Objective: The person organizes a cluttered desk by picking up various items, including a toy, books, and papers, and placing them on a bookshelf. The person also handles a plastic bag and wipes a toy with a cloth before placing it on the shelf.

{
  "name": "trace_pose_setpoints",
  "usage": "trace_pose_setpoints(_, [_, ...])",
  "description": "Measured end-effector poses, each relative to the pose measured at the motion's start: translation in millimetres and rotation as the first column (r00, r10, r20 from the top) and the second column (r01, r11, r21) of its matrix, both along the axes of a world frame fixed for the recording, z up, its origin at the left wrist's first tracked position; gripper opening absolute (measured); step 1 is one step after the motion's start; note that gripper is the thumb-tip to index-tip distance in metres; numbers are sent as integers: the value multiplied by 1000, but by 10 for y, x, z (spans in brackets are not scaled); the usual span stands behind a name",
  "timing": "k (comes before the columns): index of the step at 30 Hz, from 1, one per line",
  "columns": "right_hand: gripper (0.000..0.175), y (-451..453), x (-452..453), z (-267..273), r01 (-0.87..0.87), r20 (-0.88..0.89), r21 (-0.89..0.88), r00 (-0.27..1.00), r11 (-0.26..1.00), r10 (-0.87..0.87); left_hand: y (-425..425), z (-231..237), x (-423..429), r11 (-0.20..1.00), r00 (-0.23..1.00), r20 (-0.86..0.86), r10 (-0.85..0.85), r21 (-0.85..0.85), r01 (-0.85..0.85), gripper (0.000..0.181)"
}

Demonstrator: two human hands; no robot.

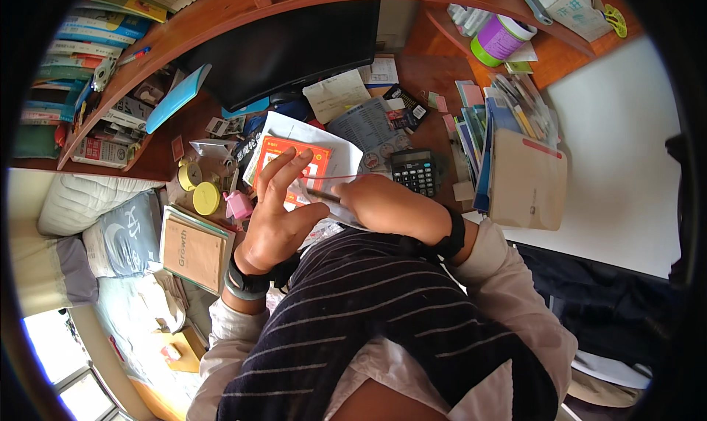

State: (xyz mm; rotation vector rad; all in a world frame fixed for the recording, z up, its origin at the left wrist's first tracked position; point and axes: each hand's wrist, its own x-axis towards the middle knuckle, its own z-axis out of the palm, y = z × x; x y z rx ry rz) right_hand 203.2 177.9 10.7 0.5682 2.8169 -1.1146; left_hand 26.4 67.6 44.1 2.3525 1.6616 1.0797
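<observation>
My right hand (pixel 373 200) is closed around a thin brown stick-like item (pixel 323 195), from which a fine red cord (pixel 337 176) seems to run. My left hand (pixel 279 208) is raised with its fingers spread, over a red and white printed box or packet (pixel 298 156). Whether its fingertips touch the stick or a bit of clear plastic beside it cannot be made out. The red packet lies on white paper (pixel 337 142) at the desk's near edge. Just right of the paper is a black calculator (pixel 413 170).
Behind stands a dark monitor (pixel 287 45). To the right are upright folders (pixel 480 145) and a beige case (pixel 525 181). At left are a yellow alarm clock (pixel 190 175), a yellow round tin (pixel 206 198), a pink small item (pixel 238 204) and a brown notebook (pixel 191 250). A wooden shelf (pixel 221 7) arches overhead.
</observation>
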Motion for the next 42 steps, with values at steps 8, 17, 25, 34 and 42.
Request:
trace_pose_setpoints(8, [29,63,274,397,333,-653,203,747,921,-127,-21,-90,-121,969,968,99,231,69,-239,18])
trace_pose_setpoints(17, [14,330,671,420,297,-509,-26,818,955,-268,-89,-164,-356,926,506,776,376,-341,-165,10])
trace_pose_setpoints(25, [12,367,725,420,332,-479,-517,652,789,-588,41,-147,-278,928,438,820,369,-302,-217,13])
trace_pose_setpoints(34, [6,336,778,503,282,-687,-304,597,910,-414,124,-35,-240,930,909,208,362,-140,-339,37])
trace_pose_setpoints(42, [8,465,852,162,200,-567,-746,308,635,-764,112,-125,-158,906,540,745,391,-414,-86,16])
